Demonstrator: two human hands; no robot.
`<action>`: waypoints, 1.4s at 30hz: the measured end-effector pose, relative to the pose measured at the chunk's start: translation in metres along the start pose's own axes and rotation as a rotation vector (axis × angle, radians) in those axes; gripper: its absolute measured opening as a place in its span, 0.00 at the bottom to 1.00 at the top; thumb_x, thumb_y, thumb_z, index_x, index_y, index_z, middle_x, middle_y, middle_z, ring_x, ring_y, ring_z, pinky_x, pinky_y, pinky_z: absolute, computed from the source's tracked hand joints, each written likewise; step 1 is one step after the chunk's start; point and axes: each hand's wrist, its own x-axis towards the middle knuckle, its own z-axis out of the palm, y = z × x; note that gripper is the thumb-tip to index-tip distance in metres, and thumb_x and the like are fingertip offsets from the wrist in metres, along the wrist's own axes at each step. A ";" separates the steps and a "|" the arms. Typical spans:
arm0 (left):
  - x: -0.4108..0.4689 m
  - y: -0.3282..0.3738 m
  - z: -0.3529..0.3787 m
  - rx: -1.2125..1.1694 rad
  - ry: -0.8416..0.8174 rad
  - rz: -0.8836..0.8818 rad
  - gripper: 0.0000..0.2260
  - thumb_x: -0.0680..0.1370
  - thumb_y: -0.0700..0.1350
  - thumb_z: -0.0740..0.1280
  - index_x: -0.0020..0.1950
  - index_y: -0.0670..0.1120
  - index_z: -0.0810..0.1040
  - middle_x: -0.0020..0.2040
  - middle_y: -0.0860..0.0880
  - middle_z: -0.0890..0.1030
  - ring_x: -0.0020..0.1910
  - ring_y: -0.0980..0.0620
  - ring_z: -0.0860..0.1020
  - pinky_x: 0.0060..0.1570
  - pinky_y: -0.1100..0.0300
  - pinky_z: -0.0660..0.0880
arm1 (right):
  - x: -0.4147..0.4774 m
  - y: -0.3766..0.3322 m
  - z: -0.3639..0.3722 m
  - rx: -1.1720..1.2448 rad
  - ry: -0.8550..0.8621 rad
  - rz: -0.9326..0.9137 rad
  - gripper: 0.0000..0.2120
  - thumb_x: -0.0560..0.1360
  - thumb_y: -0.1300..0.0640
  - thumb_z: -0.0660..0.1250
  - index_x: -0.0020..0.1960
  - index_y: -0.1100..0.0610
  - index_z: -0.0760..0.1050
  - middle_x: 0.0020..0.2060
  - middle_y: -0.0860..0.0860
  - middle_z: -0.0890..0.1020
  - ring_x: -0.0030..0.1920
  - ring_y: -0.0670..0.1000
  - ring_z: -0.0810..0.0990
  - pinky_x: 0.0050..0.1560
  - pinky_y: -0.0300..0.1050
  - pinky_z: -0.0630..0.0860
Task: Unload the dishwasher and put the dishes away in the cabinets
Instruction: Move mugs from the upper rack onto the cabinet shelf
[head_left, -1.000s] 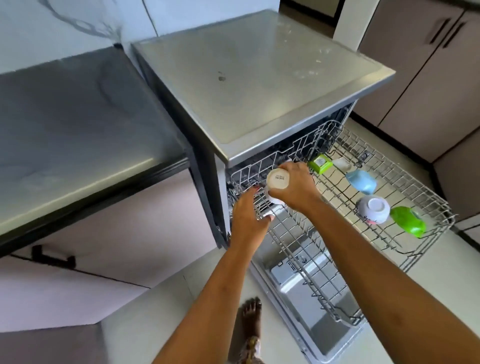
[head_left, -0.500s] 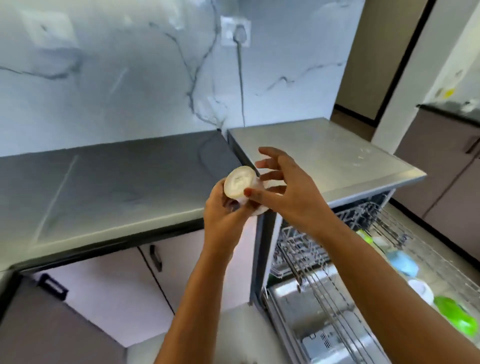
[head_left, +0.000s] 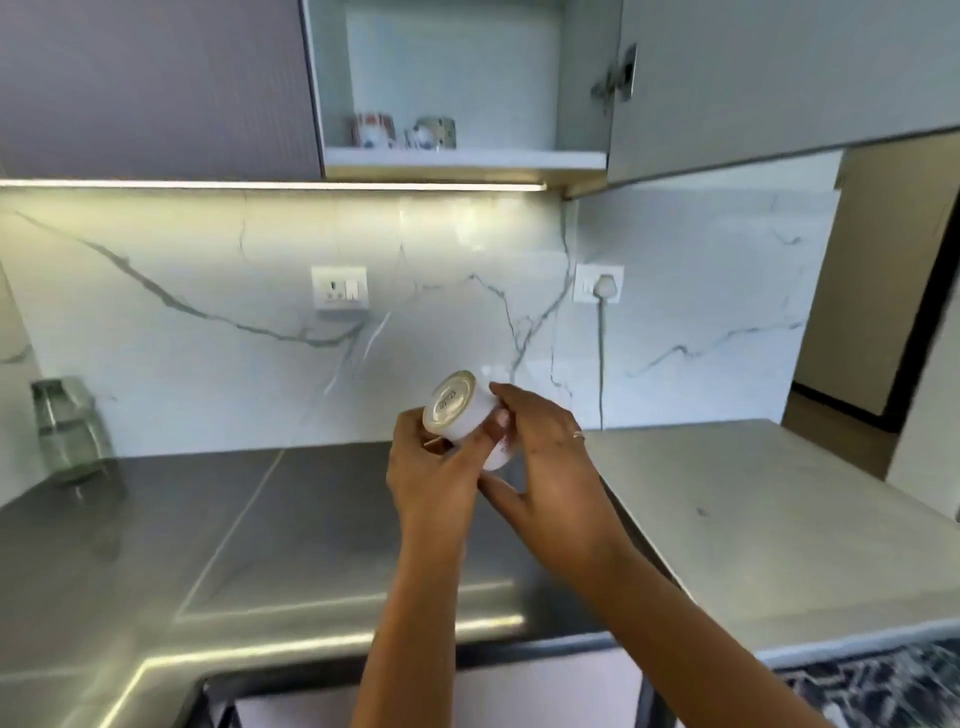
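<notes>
White cup (head_left: 460, 415) mid-air over tabletop (head_left: 260, 519), tilted, base toward camera, long axis running up-left. Left hand (head_left: 431, 478) curled round body; right hand (head_left: 545, 467) seemingly pinching rim end, partly hidden. Open cabinet shelf (head_left: 467, 157) straight above, well apart.

The cup (head_left: 470, 423) is plain white, its base ringed pale gold. At twelve o'clock stand a red-and-white mug (head_left: 371, 130) and a grey-patterned mug (head_left: 435, 133). The backsplash (head_left: 208, 249) is white marble veined grey; the table (head_left: 260, 519) is dark grey.
</notes>
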 end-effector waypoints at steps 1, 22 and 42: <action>0.016 0.011 0.000 0.024 0.015 0.030 0.18 0.63 0.49 0.79 0.47 0.51 0.75 0.45 0.49 0.82 0.45 0.51 0.82 0.46 0.53 0.80 | 0.019 -0.004 0.005 -0.014 0.035 -0.021 0.28 0.70 0.56 0.73 0.68 0.52 0.69 0.60 0.46 0.76 0.59 0.44 0.72 0.61 0.31 0.67; 0.325 0.161 -0.022 0.991 -0.208 0.803 0.21 0.79 0.51 0.63 0.72 0.52 0.68 0.71 0.50 0.70 0.69 0.48 0.68 0.67 0.54 0.65 | 0.372 -0.024 0.050 0.265 0.412 0.071 0.29 0.71 0.51 0.72 0.68 0.55 0.67 0.54 0.53 0.80 0.50 0.52 0.79 0.52 0.45 0.76; 0.440 0.159 0.044 1.678 -0.019 0.958 0.19 0.80 0.54 0.51 0.65 0.52 0.73 0.62 0.53 0.76 0.69 0.53 0.66 0.68 0.36 0.32 | 0.508 0.036 0.090 -0.036 -0.070 0.181 0.25 0.70 0.51 0.73 0.62 0.57 0.67 0.59 0.57 0.77 0.60 0.57 0.76 0.60 0.49 0.74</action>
